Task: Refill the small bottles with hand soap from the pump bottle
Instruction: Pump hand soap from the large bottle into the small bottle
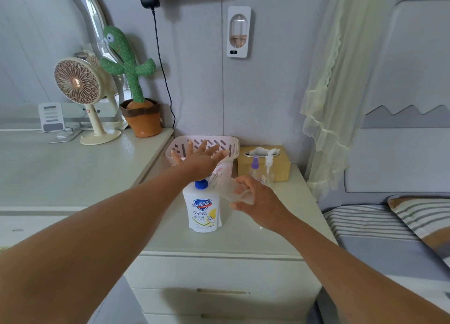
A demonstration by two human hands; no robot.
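Pump bottle (pixel 203 211), mid-tabletop (pixel 243 240): left hand (pixel 202 159) grip wide, fingers spread above pump; right hand (pixel 261 201) grip holding tilted small bottle (pixel 227 189).

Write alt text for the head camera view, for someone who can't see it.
A person's left hand, fingers spread, presses the blue pump of a Safeguard hand soap bottle on a white nightstand, while the right hand holds a small translucent bottle tilted beside the pump.
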